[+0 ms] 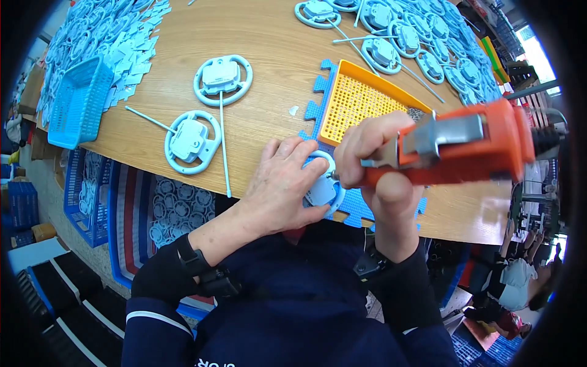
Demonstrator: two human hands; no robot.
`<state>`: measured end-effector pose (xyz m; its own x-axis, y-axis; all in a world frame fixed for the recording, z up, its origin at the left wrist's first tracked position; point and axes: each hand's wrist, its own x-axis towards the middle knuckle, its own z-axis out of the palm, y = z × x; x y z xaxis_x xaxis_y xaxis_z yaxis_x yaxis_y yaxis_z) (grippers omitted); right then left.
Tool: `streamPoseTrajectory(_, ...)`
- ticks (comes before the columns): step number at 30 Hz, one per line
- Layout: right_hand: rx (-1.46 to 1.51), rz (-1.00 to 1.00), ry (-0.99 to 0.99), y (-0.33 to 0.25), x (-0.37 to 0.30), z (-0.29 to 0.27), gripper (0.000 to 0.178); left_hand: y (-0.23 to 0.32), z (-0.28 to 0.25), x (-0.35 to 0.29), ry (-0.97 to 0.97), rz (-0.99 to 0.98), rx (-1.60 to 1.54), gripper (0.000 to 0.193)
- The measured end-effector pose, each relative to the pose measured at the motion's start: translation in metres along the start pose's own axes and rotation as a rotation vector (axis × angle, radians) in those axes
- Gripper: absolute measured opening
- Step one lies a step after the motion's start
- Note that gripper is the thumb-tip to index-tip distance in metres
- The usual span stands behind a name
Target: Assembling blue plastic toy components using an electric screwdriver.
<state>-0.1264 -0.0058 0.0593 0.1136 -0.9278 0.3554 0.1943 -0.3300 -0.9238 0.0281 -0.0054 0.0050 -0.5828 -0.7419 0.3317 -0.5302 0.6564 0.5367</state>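
My left hand presses a light blue toy steering wheel down on a blue foam mat, fingers over its top and thumb along its lower rim. In my right hand is an orange power screwdriver with a metal lever on its side. It lies nearly level, its tip end toward the wheel; my fingers partly hide where the two meet. A yellow perforated tray lies just beyond my hands, with small grey pieces, probably screws, in its right corner.
Two wheels with stems lie left of my hands. Many more wheels fill the back right. Light blue parts heap at the far left beside a blue basket. Crates stand below the table's left edge. People are at the right.
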Motion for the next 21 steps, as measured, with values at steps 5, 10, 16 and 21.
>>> streamPoseTrajectory(5, 0.066, 0.082, -0.049, -0.005, 0.014, -0.004, 0.059, -0.005, -0.009, -0.006, 0.018, 0.000, 0.022, 0.048)
streamPoseTrajectory(10, 0.123, -0.242, 0.097, -0.009, 0.027, -0.038, 0.060, -0.006, -0.094, -0.030, 0.001, -0.132, 0.050, 0.050)
streamPoseTrajectory(16, 0.072, -0.125, 0.166, 0.021, 0.035, -0.047, 0.058, -0.034, -0.144, -0.064, -0.303, -0.357, 0.364, 0.061)
streamPoseTrajectory(21, 0.041, -0.111, 0.178, 0.029, 0.038, -0.044, 0.061, -0.075, -0.119, -0.018, -0.079, -0.378, 0.330, 0.067)
